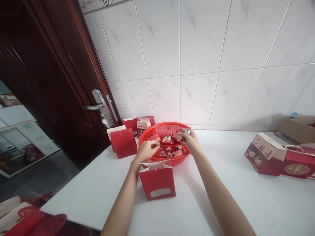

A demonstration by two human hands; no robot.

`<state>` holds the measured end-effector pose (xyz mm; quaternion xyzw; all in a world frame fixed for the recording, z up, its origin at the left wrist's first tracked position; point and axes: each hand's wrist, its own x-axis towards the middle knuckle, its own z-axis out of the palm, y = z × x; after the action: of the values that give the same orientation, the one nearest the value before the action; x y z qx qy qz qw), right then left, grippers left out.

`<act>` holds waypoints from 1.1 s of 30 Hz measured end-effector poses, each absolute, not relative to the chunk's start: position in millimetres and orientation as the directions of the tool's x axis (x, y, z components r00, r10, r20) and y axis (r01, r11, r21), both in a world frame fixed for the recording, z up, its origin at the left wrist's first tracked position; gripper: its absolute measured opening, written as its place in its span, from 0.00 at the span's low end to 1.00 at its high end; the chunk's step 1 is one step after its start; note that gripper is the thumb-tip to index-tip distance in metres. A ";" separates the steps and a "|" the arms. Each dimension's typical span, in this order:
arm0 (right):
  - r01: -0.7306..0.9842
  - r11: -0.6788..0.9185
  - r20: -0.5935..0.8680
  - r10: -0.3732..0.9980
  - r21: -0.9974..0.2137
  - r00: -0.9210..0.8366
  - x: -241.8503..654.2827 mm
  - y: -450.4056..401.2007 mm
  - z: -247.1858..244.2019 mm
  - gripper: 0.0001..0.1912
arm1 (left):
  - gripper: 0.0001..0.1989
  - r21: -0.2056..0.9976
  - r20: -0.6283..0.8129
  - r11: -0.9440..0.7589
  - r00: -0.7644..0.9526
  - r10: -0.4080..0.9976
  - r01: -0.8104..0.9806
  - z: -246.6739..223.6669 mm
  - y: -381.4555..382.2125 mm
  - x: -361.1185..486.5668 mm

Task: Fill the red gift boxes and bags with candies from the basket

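Note:
A round red plastic basket (178, 161) holds several wrapped candies (168, 149), mostly in red wrappers. Over its left front rim is my left hand (147, 150), its thumb and fingers pinched together; whatever lies between them is too small to make out. My right hand (191, 141) is over the basket's right side, closed on a small wrapped packet (186, 131) with a silvery end. In front of the basket, between my forearms, an open-topped red paper box (158, 183) stands upright with a white oval on its front.
Red boxes (123, 144) stand left of the basket, with others behind. On the right lie a decorated box (265, 154), a red box with a rope handle (299, 164) and an open carton (295, 128). More red boxes (29, 219) are at lower left, beyond the table edge.

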<state>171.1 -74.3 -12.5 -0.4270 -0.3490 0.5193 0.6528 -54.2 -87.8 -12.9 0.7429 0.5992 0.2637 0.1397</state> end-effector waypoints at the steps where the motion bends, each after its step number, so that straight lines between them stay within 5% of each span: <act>1: -0.371 0.098 0.016 0.976 -0.923 0.217 170.6 -74.9 -12.2 0.15 | 0.11 0.518 0.226 -0.235 0.133 0.965 0.823 -13.3 -88.2 -54.1; 10: -0.331 0.117 0.040 0.972 -0.937 0.230 165.5 -77.5 -9.9 0.15 | 0.13 0.575 0.315 -0.280 0.108 0.943 0.768 -20.1 -94.0 -57.0; 15: -0.307 0.123 0.048 0.970 -0.944 0.239 165.5 -75.7 -11.2 0.15 | 0.15 0.605 0.483 -0.422 0.110 0.869 0.675 -30.8 -96.2 -65.3; 20: -0.290 0.124 0.054 0.970 -0.949 0.239 165.0 -75.7 -12.0 0.15 | 0.12 0.611 0.666 -0.439 -0.129 0.734 0.659 -44.8 -86.9 -72.9; 27: -0.266 0.129 0.066 0.969 -0.955 0.236 162.7 -76.9 -12.8 0.15 | 0.16 0.816 0.557 -0.360 -0.449 0.699 0.452 -64.8 -70.0 -79.3; 33: -0.268 0.127 0.064 0.970 -0.955 0.233 163.5 -73.6 -14.5 0.17 | 0.17 0.933 0.346 -0.229 -0.516 0.783 0.278 -73.8 -62.7 -83.3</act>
<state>163.5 -73.6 -14.5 -0.4517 -0.3887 0.4820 0.6423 -83.3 -62.7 -73.8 0.4509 0.5888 0.6413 0.1969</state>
